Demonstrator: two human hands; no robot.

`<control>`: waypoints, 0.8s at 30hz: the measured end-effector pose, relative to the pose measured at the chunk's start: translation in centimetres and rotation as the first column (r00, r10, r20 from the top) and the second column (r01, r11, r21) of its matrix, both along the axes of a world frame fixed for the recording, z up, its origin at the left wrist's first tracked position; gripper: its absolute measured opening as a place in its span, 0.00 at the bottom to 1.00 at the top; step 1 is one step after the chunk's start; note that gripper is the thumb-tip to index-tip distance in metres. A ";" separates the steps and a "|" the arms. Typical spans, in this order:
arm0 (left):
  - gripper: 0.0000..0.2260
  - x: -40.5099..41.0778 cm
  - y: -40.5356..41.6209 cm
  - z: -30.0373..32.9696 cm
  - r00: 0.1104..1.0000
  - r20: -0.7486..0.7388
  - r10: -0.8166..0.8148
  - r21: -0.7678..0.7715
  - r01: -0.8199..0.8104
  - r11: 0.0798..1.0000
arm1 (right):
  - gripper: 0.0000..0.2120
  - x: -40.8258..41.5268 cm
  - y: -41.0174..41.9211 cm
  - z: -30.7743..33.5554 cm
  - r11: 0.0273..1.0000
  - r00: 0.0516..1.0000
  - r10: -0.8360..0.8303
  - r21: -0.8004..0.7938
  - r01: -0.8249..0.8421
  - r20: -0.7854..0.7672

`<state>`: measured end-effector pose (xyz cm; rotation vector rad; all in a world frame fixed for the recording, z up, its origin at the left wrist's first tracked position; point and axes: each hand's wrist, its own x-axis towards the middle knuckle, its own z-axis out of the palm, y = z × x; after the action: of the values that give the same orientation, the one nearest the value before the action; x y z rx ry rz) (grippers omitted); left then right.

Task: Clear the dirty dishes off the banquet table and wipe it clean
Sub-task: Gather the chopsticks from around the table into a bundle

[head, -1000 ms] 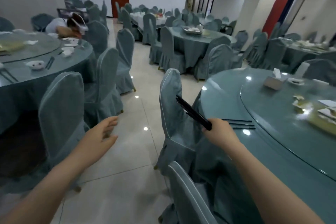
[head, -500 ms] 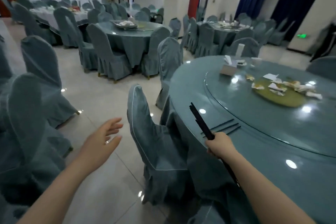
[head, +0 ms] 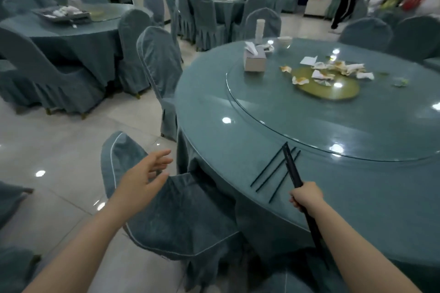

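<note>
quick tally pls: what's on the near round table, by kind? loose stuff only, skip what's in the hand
Loose black chopsticks by the near edge: 3
Tissue box: 1
Stack of white cups: 1
White bowl: 1
Small dish: 1
Crumpled napkins on the glass turntable: a heap, count unclear
Total countable: 7

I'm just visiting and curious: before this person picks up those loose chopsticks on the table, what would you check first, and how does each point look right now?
1. Right hand grips its bundle of chopsticks firmly: ok.
2. Left hand free and open: ok.
3. Loose chopsticks in the open on the table, near its edge: ok.
4. Chair between body and table out of the way: not ok.
5. Used napkins on the glass turntable cleared: not ok.
6. Wiping cloth at hand: cannot tell.
</note>
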<state>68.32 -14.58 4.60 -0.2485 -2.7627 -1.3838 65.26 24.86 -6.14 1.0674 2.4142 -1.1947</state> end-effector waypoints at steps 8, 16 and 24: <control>0.21 -11.3 1.7 -2.4 0.992 0.096 -0.085 -0.041 0.089 0.995 | 0.16 -8.4 1.0 -5.0 0.977 0.992 -0.077 0.206 0.056 0.098; 0.18 -18.0 0.9 -4.4 0.962 0.217 -0.164 -0.127 0.194 0.973 | 0.39 -12.9 -1.1 -5.7 0.951 0.991 -0.085 0.305 0.048 0.108; 0.22 -22.3 2.3 -9.3 0.905 0.339 -0.257 -0.176 0.329 0.928 | 0.16 -14.1 -4.6 -5.9 0.914 0.982 0.092 0.377 -0.149 0.164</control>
<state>46.00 -12.24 -4.68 -0.5217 -3.2688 -1.2456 51.20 20.22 -12.00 1.0423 2.6191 -0.5869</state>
